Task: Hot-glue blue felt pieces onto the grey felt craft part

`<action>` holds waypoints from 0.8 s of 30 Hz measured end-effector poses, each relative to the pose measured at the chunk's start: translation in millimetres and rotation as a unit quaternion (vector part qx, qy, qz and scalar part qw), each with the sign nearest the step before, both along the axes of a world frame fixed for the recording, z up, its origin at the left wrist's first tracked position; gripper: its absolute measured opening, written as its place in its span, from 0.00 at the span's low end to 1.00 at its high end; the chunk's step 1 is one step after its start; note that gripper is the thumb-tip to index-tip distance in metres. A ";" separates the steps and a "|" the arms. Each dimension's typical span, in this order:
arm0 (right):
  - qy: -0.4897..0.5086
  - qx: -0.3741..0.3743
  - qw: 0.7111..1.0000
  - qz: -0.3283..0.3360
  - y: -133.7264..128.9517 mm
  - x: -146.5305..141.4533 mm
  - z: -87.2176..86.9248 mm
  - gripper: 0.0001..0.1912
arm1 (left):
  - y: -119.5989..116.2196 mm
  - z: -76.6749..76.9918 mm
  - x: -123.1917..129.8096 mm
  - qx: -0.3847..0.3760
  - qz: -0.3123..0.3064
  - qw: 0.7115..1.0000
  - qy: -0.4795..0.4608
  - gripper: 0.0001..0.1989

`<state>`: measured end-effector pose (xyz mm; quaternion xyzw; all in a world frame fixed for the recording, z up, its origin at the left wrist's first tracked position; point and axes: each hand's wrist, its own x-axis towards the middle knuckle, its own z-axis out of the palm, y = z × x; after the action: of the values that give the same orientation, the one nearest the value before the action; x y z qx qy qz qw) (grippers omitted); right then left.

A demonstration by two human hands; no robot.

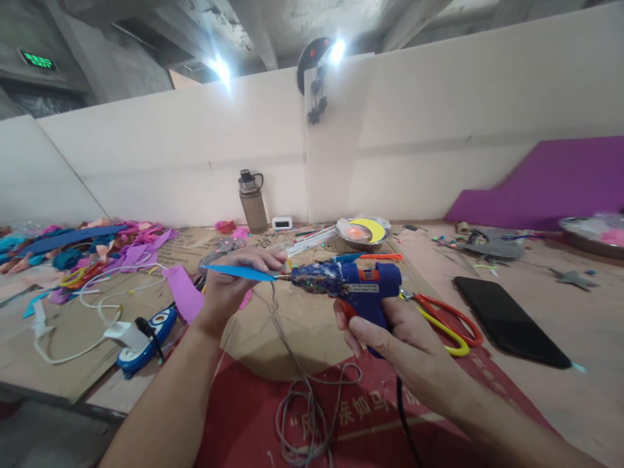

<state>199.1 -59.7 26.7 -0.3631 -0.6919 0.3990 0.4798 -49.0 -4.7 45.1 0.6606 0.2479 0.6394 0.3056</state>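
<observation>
In the middle of the head view my right hand is wrapped round the handle of a blue hot glue gun, fingers at its orange trigger. Its glue-smeared nozzle points left and meets the edge of a flat blue piece, which looks like foam or felt sheet. My left hand pinches that blue piece, thumb side hidden behind it. A grey cord hangs near the left hand and lies coiled on the red printed board. The gun's black cable drops below my right hand.
Red-and-yellow scissors and a black phone lie to the right. A blue power strip with white cables sits left, before a heap of coloured scraps. A bottle and a metal bowl stand at the back.
</observation>
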 end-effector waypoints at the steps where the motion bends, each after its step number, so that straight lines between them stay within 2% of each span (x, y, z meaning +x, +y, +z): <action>1: 0.000 0.000 1.000 0.000 0.1 0.4 -0.1 0.13 | -0.7 0.4 0.5 0.001 0.000 1.000 -0.002 0.05; 6: -0.007 -0.003 1.000 0.014 0.9 3.4 -0.6 0.14 | -2.6 1.8 1.4 0.001 0.001 1.000 -0.010 0.05; 14: 0.010 -0.034 0.999 0.040 0.0 4.8 -3.3 0.16 | -2.1 2.5 1.5 -0.041 0.029 0.998 -0.028 0.12; 18: -0.001 -0.027 0.999 0.026 0.3 5.7 -3.1 0.17 | -1.0 1.3 0.0 -0.008 -0.006 1.000 -0.010 0.08; 24: -0.014 -0.045 0.998 0.038 -0.3 8.8 -3.5 0.16 | 5.8 -3.1 -7.2 0.054 -0.050 0.997 -0.003 0.05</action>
<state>207.9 -60.0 23.2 -0.3633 -0.6934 0.4423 0.4377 -56.3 1.1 42.0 0.6854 0.1787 0.6382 0.3016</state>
